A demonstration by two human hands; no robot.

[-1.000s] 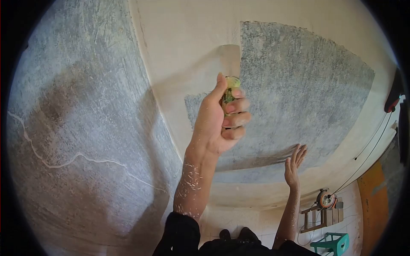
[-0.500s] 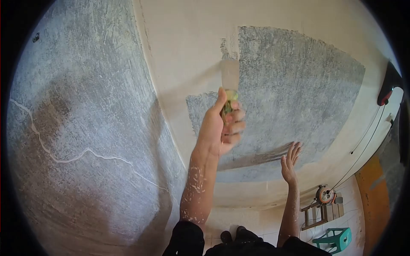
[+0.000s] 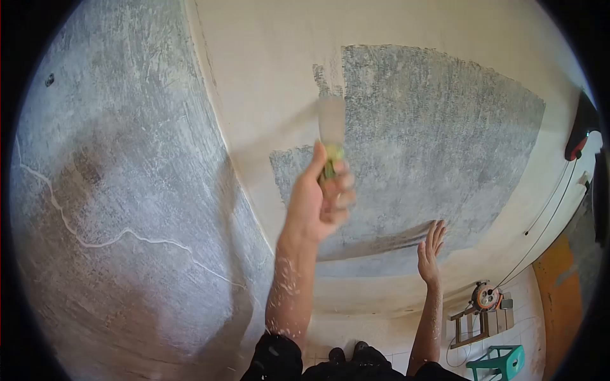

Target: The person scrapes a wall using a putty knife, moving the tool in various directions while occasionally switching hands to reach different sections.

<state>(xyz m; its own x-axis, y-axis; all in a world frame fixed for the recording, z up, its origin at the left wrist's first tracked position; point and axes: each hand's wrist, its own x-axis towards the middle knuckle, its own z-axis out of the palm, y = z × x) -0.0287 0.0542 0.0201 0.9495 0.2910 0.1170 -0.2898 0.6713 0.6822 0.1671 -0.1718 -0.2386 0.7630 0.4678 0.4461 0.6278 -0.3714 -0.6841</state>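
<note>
My left hand (image 3: 321, 200) is wrapped round the yellow-green handle of a scraper (image 3: 332, 120), thumb along its left side. The wide flat blade points up at the wall, its top edge beside a strip where cream coating gives way to grey. Over on the right, my right hand (image 3: 431, 254) is open, fingers stretched upward against the lower part of the bare grey patch (image 3: 432, 140). Pale flakes cling to both forearms. The fingers round the handle are slightly blurred.
On the left stands a grey scraped wall (image 3: 127, 190) with a wavy white line, meeting the cream wall (image 3: 267, 76) at a corner. Lower right are an orange cable reel (image 3: 486, 296) on a wooden stand (image 3: 492, 322) and a green stool (image 3: 508, 363). A black-and-red device (image 3: 579, 127) with a cord hangs at far right.
My left hand and the scraper have moved down and slightly left in view. A little more grey shows above the blade. My right hand stays almost in place, slightly lower in view.
</note>
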